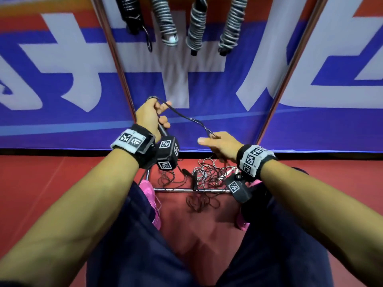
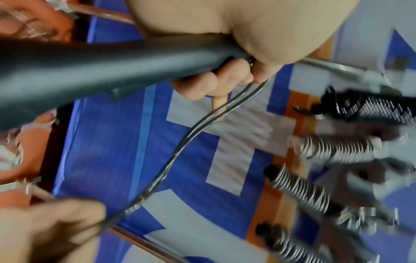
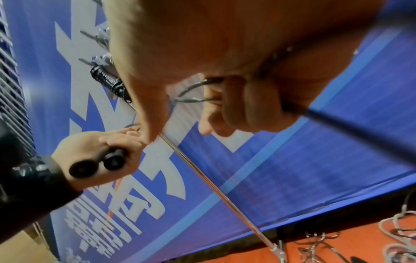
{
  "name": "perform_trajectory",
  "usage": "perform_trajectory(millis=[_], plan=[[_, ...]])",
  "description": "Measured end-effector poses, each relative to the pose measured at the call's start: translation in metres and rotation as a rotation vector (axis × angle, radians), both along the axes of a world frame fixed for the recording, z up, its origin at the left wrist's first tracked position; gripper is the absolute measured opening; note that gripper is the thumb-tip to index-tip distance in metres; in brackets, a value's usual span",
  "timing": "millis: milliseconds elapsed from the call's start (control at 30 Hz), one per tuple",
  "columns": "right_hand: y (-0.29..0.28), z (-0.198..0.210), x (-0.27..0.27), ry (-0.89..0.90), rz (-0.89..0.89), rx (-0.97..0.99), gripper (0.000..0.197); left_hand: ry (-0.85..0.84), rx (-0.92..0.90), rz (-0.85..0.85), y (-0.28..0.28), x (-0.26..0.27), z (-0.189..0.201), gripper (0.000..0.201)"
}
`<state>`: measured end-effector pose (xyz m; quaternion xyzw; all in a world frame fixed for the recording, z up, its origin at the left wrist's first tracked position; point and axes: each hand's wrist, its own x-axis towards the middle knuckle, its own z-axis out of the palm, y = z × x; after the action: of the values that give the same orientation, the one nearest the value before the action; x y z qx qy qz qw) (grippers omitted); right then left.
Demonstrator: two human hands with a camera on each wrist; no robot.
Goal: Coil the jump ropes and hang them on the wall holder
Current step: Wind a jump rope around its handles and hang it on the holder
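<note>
My left hand [image 1: 152, 116] grips the two black handles [image 3: 99, 162] of a jump rope together, ends pointing back at my wrist. The thin dark doubled cord [image 1: 186, 118] leaves the top of that fist and runs right and down to my right hand [image 1: 219, 145], which pinches it between thumb and fingers. In the left wrist view the handles [image 2: 112, 65] cross the frame and the cord [image 2: 191, 138] curves down to the right hand [image 2: 51, 226]. The right wrist view has the cord [image 3: 193, 92] passing through the curled right fingers [image 3: 236, 106]. Several coiled ropes [image 1: 196, 27] hang above.
A tangle of loose ropes [image 1: 207, 177] lies on the red floor by the metal base bar [image 1: 186, 190] of the rack. Two chrome uprights [image 1: 116, 59] frame the hanging ropes against a blue and white banner [image 1: 62, 79]. My pink shoes [image 1: 151, 197] stand by the bar.
</note>
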<state>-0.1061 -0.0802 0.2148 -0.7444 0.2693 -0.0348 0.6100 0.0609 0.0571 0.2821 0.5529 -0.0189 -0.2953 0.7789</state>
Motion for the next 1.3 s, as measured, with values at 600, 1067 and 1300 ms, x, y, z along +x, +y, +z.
perform_trajectory(millis=[600, 1067, 1300], plan=[[-0.069, 0.051, 0.021, -0.046, -0.505, -0.495, 0.018, -0.223, 0.102, 0.486, 0.0, 0.036, 0.003, 0.018], [-0.078, 0.014, -0.011, 0.459, -0.079, -0.909, 0.023, -0.412, 0.283, 0.095, -0.014, 0.011, -0.012, 0.026], [-0.094, -0.014, -0.042, 0.764, 0.121, -0.796, 0.058, -0.414, 0.592, -0.212, -0.015, 0.0, -0.026, 0.025]])
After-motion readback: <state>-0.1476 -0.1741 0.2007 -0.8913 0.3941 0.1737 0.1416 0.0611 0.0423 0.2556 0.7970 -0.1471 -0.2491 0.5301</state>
